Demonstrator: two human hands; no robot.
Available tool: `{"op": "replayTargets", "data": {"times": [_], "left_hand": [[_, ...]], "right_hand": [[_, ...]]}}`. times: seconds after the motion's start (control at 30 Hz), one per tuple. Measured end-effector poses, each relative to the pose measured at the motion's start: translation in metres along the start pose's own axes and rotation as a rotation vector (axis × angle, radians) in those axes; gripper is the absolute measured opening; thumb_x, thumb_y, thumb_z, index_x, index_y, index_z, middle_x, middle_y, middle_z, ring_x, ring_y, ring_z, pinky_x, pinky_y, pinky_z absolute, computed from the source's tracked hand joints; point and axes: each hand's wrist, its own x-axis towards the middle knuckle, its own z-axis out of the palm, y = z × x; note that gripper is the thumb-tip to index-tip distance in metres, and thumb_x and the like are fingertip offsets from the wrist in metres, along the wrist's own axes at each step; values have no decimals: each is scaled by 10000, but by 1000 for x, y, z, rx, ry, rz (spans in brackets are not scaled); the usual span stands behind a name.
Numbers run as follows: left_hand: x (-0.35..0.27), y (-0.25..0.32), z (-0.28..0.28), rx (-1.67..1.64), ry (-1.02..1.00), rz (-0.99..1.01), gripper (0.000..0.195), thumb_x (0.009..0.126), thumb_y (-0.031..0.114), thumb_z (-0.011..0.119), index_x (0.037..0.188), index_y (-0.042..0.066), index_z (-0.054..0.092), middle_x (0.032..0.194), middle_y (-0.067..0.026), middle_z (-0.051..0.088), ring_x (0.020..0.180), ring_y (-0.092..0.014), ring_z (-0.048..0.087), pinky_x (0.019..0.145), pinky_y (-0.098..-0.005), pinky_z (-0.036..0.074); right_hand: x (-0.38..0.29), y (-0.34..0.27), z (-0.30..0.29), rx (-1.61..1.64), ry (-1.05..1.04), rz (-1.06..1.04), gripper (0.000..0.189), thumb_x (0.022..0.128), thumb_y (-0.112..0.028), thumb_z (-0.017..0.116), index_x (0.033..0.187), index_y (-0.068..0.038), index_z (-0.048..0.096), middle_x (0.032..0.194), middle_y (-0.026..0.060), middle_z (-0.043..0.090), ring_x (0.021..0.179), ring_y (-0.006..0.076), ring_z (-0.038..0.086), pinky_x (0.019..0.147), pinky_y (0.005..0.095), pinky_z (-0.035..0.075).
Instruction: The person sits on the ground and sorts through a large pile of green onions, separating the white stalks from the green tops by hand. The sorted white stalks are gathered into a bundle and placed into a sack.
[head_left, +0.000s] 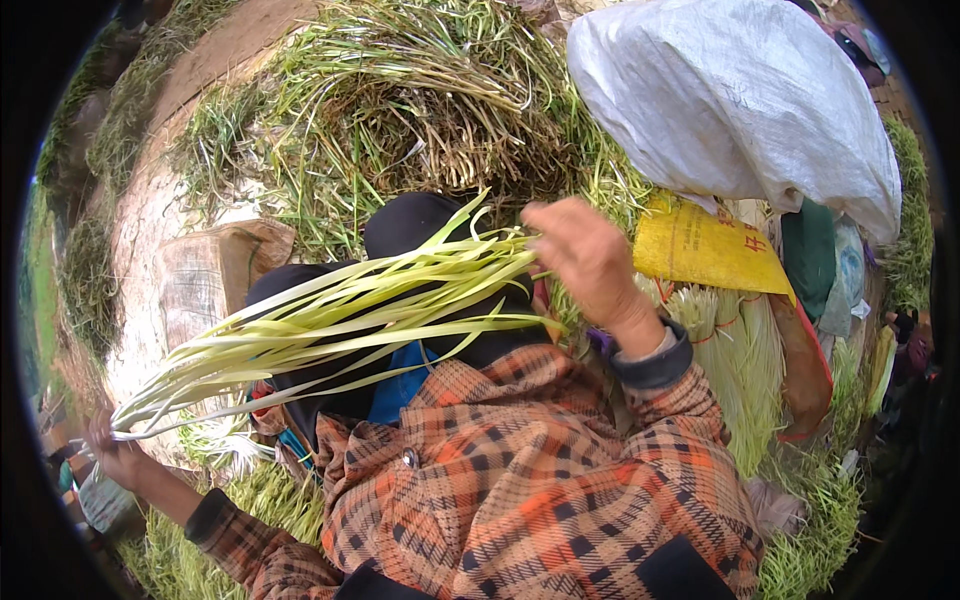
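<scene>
A loose bundle of long, flat, yellow-green leaves, apparently blanched garlic chives, stretches across my lap over dark trousers. My left hand, at the far left, grips the white stem ends. My right hand is at the leaf tips, its fingers curled and slightly blurred. Whether any leaves are pinched in it is hidden. Several leaves fan apart near the tips, and one lower strand hangs separate from the rest.
A heap of uncleaned stalks with roots lies beyond my knees. Right of me are tied pale bundles, a yellow printed sack and a large white woven sack. A worn brownish sack lies at left. Trimmed leaves cover the ground beside me.
</scene>
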Motion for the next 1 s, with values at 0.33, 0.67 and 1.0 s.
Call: {"op": "replayTargets", "data": {"times": [0.33, 0.67, 1.0], "left_hand": [[-8, -18, 11, 161, 120, 170, 86, 917, -15, 392, 835, -10, 415, 598, 7, 277, 522, -105, 277, 497, -259, 277], [2, -1, -4, -36, 50, -22, 316, 911, -22, 384, 638, 113, 301, 579, 6, 283, 488, -91, 271, 457, -239, 229], [10, 10, -17, -8, 151, 5, 82, 909, 10, 450, 828, 6, 453, 587, 23, 271, 513, -86, 301, 485, -245, 254]], "right_hand": [[-9, -40, 24, 478, -135, 295, 43, 809, -51, 611, 821, -50, 570, 755, 35, 542, 614, 170, 569, 532, 282, 456], [-27, 34, 26, 669, 28, 1005, 112, 902, -110, 508, 813, -62, 557, 590, -1, 528, 460, 89, 477, 441, 217, 433], [30, 12, 25, 591, -310, 203, 269, 808, -107, 629, 1068, -40, 637, 945, 90, 595, 898, 216, 586, 803, 297, 468]]}}
